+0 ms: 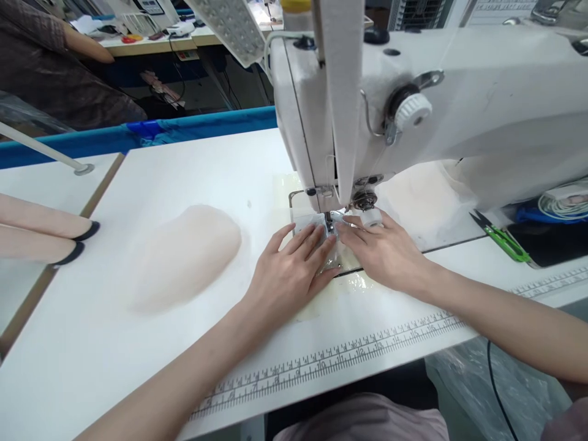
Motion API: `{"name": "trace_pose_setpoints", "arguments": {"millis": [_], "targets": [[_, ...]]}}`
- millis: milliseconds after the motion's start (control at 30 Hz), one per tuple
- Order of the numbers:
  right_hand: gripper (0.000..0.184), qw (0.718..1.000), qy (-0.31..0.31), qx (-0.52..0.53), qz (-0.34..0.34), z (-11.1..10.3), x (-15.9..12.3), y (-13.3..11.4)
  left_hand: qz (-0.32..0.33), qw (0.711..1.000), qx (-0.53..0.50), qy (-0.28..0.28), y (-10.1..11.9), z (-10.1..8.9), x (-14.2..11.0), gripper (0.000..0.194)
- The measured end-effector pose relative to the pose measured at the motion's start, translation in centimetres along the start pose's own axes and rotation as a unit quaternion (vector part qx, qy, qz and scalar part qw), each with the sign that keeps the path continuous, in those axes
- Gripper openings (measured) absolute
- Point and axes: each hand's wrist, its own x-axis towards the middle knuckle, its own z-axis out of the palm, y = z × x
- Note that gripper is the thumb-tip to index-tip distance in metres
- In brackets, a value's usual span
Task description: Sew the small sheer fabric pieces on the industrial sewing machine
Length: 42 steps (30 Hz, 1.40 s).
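A white sewing machine stands over the table, and its presser foot is down between my two hands. My left hand lies flat with fingers spread, its fingertips just left of the foot. On the other side, my right hand rests palm down, fingers stretched toward the foot and partly behind a white machine part. Any cloth beneath the fingers is too thin and covered to make out. A sheer pale-pink fabric piece lies on the table to the left. More pale fabric lies beneath the machine arm.
Green thread snips lie at the right beside a dark flat object. A printed ruler runs along the front edge. Two beige strips with black ends reach in from the left. Across the aisle, another person's arm shows.
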Motion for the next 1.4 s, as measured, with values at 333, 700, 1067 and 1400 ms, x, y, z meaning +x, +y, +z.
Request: {"name": "trace_pose_setpoints", "arguments": {"millis": [333,700,1067,1400], "targets": [[0.025,0.995,0.091,0.022,-0.037,0.3,0.4,-0.3,0.018,0.996,-0.047,0.079,-0.3,-0.3,-0.3,0.020],[0.030,0.996,0.032,0.011,-0.078,-1.4,-0.5,-0.9,0.063,0.997,-0.001,0.044,0.4,-0.7,-0.6,0.029],[0.028,0.996,0.049,0.020,-0.079,-1.1,-0.5,-0.7,0.046,0.997,-0.042,0.034,0.3,-0.5,-0.7,0.031],[0.028,0.996,0.049,-0.010,-0.070,-1.0,-0.5,-0.5,0.048,0.998,-0.011,0.029,0.2,-0.2,-0.4,0.030]]}}
